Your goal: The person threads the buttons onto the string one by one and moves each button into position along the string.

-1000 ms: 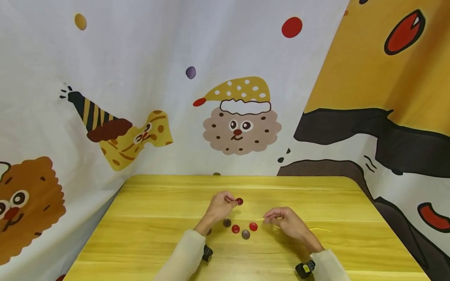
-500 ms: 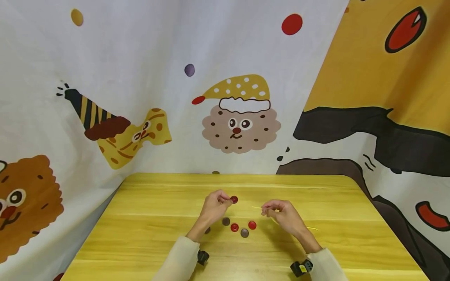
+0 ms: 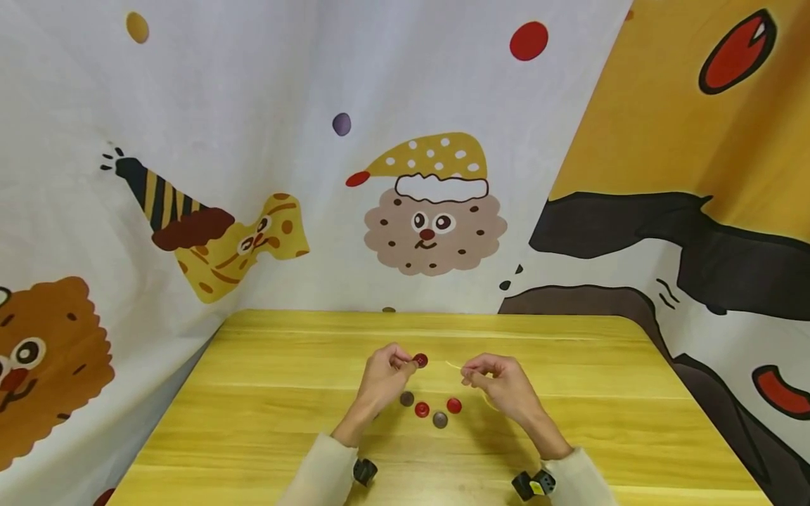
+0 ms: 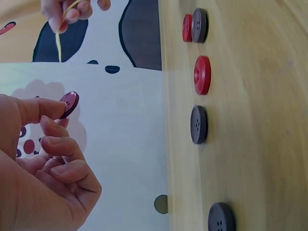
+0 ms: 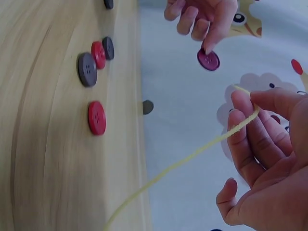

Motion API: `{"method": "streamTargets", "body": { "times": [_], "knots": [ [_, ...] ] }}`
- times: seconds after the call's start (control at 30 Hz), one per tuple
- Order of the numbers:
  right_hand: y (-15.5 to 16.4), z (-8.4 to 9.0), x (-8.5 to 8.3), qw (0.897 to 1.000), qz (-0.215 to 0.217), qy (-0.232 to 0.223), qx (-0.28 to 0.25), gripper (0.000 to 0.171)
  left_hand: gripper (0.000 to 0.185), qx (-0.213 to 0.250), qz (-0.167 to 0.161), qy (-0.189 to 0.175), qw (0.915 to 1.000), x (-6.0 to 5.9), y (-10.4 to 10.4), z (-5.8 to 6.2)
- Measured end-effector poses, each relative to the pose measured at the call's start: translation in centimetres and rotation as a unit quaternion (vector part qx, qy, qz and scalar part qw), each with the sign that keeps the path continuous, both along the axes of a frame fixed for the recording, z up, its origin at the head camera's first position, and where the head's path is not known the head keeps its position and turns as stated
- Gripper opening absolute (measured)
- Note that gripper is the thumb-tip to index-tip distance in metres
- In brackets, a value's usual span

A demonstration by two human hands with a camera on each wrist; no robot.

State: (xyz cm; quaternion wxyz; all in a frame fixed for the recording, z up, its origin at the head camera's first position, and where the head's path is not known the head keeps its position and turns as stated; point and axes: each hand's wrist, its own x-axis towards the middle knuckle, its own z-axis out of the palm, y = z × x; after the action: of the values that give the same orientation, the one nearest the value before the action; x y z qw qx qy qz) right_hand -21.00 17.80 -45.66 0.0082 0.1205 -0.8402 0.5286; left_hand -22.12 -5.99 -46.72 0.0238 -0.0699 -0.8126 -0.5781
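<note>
Above the yellow table (image 3: 266,393), the right hand (image 3: 500,383), pinching the yellow cord (image 5: 192,156), has closed toward the dark-red button (image 3: 420,360) pinched by the left hand (image 3: 382,376); threading appears imminent.

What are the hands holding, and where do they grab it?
The left hand pinches a dark red button by its edge. The right hand pinches yellow string near its tip.

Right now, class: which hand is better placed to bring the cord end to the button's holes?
Probably the right hand: it pinches the yellow cord near its free end, while the left hand holds the dark red button raised.
</note>
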Motion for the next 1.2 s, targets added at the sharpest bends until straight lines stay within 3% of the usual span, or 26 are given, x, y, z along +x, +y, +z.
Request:
{"method": "streamTargets", "body": {
  "times": [0.37, 0.8, 1.2],
  "knots": [
    [-1.4, 0.3, 0.5, 1.0, 0.006, -0.002, -0.013, 0.007, 0.007, 0.005, 0.021, 0.001, 0.9998, 0.5, 0.6, 0.0],
    [-2.5, 0.4, 0.6, 0.999, 0.035, 0.01, -0.023, 0.004, 0.007, 0.014, 0.025, -0.002, 0.9996, 0.8, 1.1, 0.3],
    [-2.8, 0.1, 0.4, 0.999, 0.032, -0.002, -0.03, 0.003, 0.008, 0.023, 0.027, -0.01, 0.9993, 1.1, 1.4, 0.9]
  ]
}}
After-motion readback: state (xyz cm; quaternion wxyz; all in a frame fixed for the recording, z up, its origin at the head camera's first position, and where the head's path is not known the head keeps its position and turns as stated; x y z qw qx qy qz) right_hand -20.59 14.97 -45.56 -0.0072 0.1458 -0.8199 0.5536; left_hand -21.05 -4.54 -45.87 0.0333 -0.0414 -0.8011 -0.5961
